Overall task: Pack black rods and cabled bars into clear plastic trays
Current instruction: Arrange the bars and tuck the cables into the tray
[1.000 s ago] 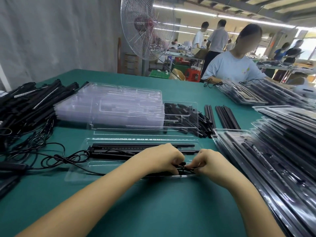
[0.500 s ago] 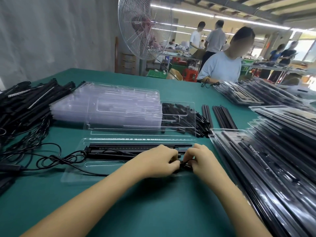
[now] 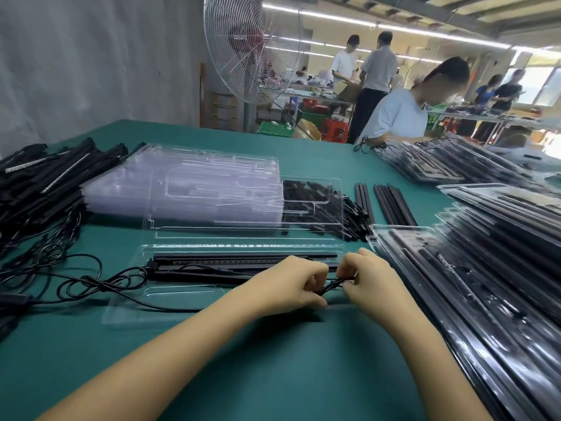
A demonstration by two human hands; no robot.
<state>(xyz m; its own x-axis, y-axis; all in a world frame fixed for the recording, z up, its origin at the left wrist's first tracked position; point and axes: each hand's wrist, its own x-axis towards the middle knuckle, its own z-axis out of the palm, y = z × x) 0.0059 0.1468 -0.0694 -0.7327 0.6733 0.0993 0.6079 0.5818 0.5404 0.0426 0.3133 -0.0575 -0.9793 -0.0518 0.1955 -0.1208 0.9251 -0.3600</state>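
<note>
Two hands work close together: I see the left hand [image 3: 291, 284] and right hand [image 3: 367, 281] each pinching the black cable [image 3: 332, 285], now exposed between them, hidden half a second ago. The cabled bar [image 3: 212, 265] lies in the clear tray [image 3: 127, 308] on the bench [image 3: 273, 366].

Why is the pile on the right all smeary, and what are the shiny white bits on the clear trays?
Head view: the packed trays at the right edge are blurred and stretched by the wide lens; the white streaks on the empty tray stack are glare from the ceiling lights; the left hand and right hand pinching the cable look sharp.
</note>
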